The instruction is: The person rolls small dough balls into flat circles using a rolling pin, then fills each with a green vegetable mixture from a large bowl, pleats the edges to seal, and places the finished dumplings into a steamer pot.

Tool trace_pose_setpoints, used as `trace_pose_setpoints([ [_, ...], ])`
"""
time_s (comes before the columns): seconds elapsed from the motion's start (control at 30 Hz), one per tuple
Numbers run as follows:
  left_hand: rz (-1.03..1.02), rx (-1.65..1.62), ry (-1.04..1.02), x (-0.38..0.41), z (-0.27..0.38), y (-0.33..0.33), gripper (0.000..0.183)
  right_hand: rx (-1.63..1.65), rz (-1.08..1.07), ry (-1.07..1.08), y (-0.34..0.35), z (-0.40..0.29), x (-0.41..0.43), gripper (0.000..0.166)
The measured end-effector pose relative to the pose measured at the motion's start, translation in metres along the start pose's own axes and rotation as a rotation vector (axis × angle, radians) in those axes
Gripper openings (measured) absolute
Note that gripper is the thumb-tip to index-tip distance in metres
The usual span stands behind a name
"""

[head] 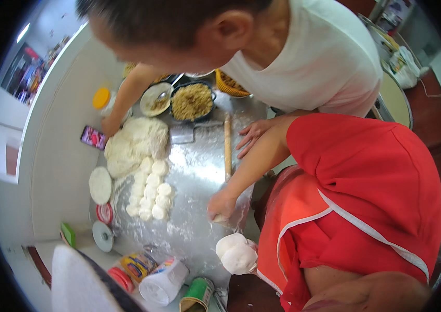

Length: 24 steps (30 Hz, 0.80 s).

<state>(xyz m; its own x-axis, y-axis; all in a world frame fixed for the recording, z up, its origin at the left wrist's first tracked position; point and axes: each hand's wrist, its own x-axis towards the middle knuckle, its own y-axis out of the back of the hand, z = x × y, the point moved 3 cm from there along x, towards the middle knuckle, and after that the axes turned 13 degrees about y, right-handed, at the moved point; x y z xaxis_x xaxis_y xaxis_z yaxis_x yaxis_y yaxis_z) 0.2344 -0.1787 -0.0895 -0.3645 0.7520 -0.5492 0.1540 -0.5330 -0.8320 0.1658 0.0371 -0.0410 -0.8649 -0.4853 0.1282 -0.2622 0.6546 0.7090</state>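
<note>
My left hand point(254, 246) is mostly hidden beneath a few flat, overlapping dough rounds point(239, 255), which it holds beside the front edge of the metal worktop point(201, 171). Near that same edge my right hand point(221, 206) rests with fingers curled; a pale bit, perhaps dough, shows below the fingertips, blurred. Just past my right wrist lies a wooden rolling pin point(228, 146). Several small dough pieces point(153, 191) sit in rows farther back, touching a large mass of dough point(136, 142). A metal dough scraper point(181, 133) lies beside the mass.
A co-worker leans over the worktop, one hand point(255, 134) at its edge, the other point(110, 126) by a phone point(93, 137). A blue container of crumbly filling point(192, 102) and a bowl with a spoon point(154, 99) stand beyond. A white jar point(164, 280) and green can point(198, 294) lie leftward.
</note>
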Motion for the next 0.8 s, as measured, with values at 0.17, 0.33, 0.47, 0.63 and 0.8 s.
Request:
trace_pose_setpoints([
  [0.17, -0.029, 0.062, 0.052, 0.020, -0.008, -0.038, 0.077, 0.299, 0.584, -0.198, 0.098, -0.004, -0.058, 0.024],
  [0.33, -0.053, 0.113, 0.057, 0.030, -0.016, -0.072, 0.075, -0.295, 0.516, 0.098, 0.141, -0.085, -0.044, 0.017],
  [0.47, -0.085, 0.151, 0.058, 0.043, -0.033, -0.105, 0.073, -0.752, -0.131, 0.276, 0.050, -0.088, -0.051, 0.037],
  [0.63, -0.129, 0.133, 0.028, 0.051, -0.051, -0.129, 0.070, -0.142, 0.008, 0.029, 0.142, -0.132, -0.055, 0.022],
  [0.8, -0.185, 0.113, 0.103, 0.081, -0.086, -0.163, 0.068, -0.513, 0.445, 0.222, 0.122, -0.107, -0.089, 0.040],
])
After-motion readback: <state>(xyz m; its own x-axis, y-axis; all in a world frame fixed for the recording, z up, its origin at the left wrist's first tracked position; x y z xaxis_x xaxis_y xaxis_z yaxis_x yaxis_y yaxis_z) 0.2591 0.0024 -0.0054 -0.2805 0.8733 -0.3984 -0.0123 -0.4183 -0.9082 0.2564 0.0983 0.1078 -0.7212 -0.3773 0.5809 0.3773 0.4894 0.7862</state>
